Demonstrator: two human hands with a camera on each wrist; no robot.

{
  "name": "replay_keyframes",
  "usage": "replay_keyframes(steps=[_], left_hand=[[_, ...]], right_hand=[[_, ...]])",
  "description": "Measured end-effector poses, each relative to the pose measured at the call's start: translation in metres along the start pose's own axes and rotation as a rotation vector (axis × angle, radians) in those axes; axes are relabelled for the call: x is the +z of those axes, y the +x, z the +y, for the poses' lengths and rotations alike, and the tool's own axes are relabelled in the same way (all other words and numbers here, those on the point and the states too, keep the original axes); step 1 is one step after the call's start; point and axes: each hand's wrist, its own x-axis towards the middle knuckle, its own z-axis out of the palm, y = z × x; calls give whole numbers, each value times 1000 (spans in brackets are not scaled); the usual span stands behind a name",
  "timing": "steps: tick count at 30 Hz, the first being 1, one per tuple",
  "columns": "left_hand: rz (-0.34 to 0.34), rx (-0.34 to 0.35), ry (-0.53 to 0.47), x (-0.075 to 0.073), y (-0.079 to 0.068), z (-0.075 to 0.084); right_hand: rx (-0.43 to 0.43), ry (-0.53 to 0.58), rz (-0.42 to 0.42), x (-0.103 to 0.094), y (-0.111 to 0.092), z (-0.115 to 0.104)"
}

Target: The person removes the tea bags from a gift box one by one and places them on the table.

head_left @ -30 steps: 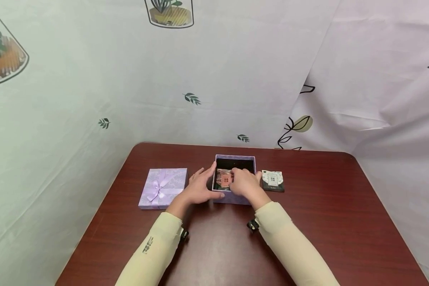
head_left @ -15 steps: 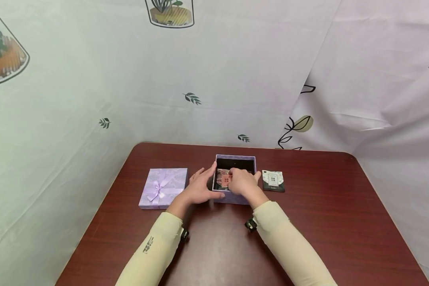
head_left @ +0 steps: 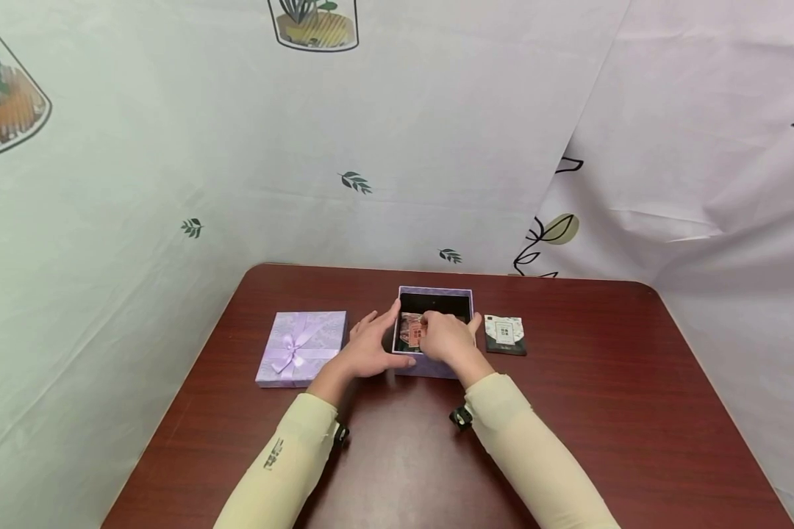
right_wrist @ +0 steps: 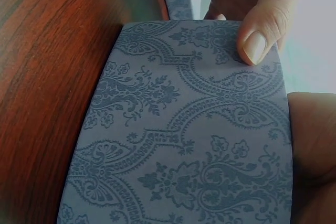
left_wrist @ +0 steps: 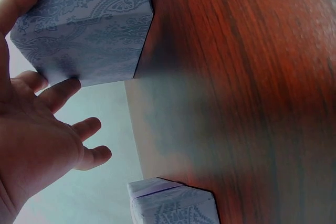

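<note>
In the head view an open purple gift box [head_left: 426,367] with a dark inside stands near the table's far edge. My left hand [head_left: 365,351] grips its near left corner, thumb on the front wall and fingers along the left side. The left wrist view shows the thumb on the patterned wall [left_wrist: 92,45] and two fingers spread off the box. My right hand [head_left: 448,338] reaches in over the near wall with bent fingers, right at a flat reddish packet [head_left: 411,332] with a printed label. Its fingertips are hidden, so I cannot tell whether they pinch the packet.
A purple patterned lid [head_left: 324,327] with a ribbon bow [head_left: 292,354] lies left of the box. To its right is a flat square packet [head_left: 505,336], pale with a dark lower edge. Everything stands on a reddish-brown table [head_left: 602,411], with a white printed cloth [head_left: 403,132] behind.
My right hand has shifted slightly left inside the box and covers more of the reddish packet. The left hand, box, lid and pale packet have stayed in place.
</note>
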Motion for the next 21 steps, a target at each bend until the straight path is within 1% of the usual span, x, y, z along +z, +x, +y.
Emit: replay_keyframes(steps=[4,8,11,21], left_hand=[[-3,-4,4,0,0,0],[-8,-5,10,0,0,-1],[-7,-2,8,0,0,-2],[-4,-6,19,1,0,-3]], right_hand=[[-7,-6,47,1,-1,-2],[-31,-6,105,1,-2,-4],[-45,2,132,1,-1,-6],[-43,39,115,6,5,-9]])
